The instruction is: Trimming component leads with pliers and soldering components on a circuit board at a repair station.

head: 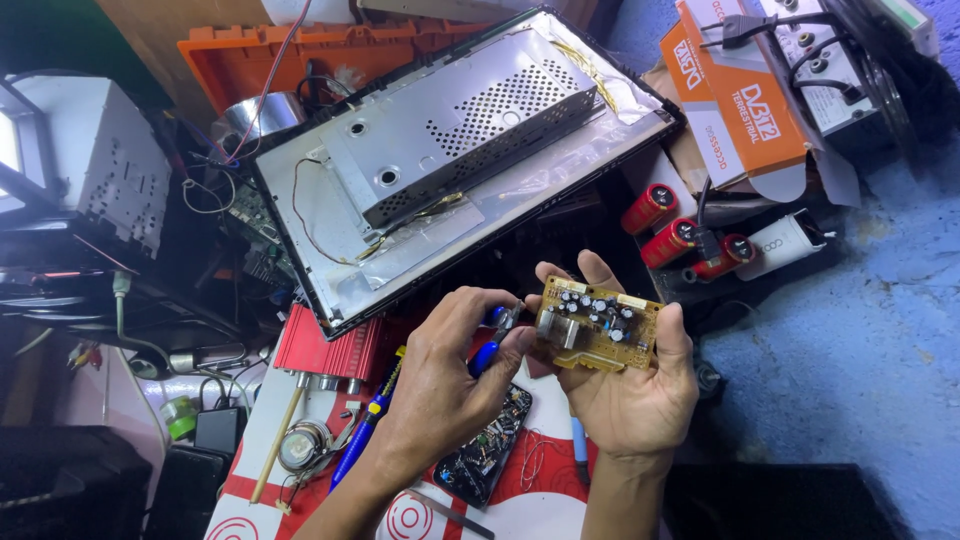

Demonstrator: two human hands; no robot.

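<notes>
right hand (632, 385) cups yellow circuit board (597, 325); left hand (450, 375) grips blue-handled pliers (497, 335) at board's edge.

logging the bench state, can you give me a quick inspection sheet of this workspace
surface: red and white patterned table cover, crowded.
job's things: yellow-brown circuit board with capacitors; blue-handled pliers at its edge.
clutter: open flat-panel chassis with perforated metal shield, red finned metal case, three red cylindrical capacitors, blue screwdriver, orange cardboard box.
grippers: left hand grips the pliers; right hand cradles the board.
cables: black plug lead over the box.
surroundings: blue floor.
</notes>
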